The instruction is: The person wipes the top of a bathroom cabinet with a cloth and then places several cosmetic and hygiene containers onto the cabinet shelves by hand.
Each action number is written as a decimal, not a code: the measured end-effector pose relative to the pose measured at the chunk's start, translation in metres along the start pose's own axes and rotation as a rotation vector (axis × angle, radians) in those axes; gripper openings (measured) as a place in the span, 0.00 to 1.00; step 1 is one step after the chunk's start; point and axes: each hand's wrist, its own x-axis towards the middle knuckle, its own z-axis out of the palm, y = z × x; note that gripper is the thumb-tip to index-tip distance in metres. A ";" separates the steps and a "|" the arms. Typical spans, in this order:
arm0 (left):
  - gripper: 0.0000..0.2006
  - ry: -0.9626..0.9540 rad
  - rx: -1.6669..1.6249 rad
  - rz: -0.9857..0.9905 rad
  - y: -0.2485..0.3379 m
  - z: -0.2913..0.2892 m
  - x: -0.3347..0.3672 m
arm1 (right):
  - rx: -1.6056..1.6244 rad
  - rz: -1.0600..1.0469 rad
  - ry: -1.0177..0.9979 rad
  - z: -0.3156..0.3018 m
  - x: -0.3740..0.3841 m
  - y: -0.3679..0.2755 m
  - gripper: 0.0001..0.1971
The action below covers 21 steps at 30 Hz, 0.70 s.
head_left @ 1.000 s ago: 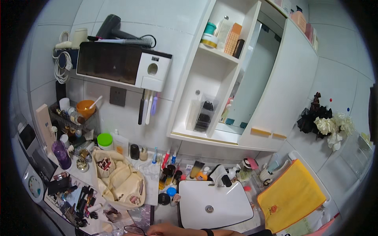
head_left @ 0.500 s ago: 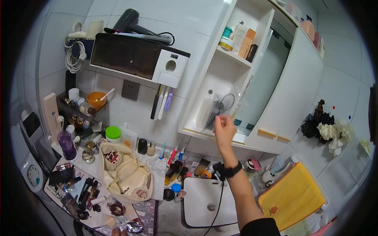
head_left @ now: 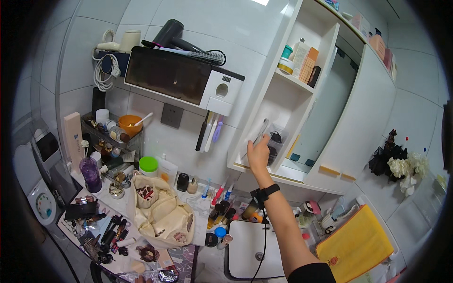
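Observation:
My right hand point(head_left: 257, 155) reaches up into the lower shelf of the open white wall cabinet point(head_left: 325, 185), its fingers curled closed. They are at the edge of a clear plastic box point(head_left: 278, 137) with dark items inside. A thin translucent edge rises from the fingers, but what exactly they grip cannot be made out. On that wrist sits a black band with a cable hanging from it. Only what look like fingertips of my left hand point(head_left: 142, 279) show at the lower edge, near scattered makeup; the rest is out of the picture.
Below the cabinet is a white sink point(head_left: 245, 236), with bottles and tubes along its back. An open cream bag point(head_left: 163, 212) lies on the left counter beside loose cosmetics. A wall-mounted dispenser point(head_left: 170, 75) carries a hair dryer point(head_left: 170, 33). At right hangs a yellow towel point(head_left: 356, 240).
My right hand has shifted left along the shelf, from in front of the clear box to its left edge. The whole view has swung slightly, moving the scene rightward.

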 end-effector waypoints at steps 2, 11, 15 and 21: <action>0.25 -0.035 0.026 -0.051 0.003 -0.004 -0.002 | 0.020 0.036 -0.029 -0.001 -0.001 0.003 0.24; 0.27 -0.056 0.049 -0.055 0.009 -0.008 -0.001 | 0.001 0.037 -0.063 -0.014 -0.004 0.007 0.10; 0.26 -0.068 0.038 -0.045 0.011 -0.009 0.001 | -0.030 -0.053 -0.053 -0.021 -0.003 0.016 0.09; 0.27 -0.056 0.017 -0.073 0.005 -0.006 -0.005 | 0.085 -0.080 0.095 -0.081 -0.003 -0.012 0.07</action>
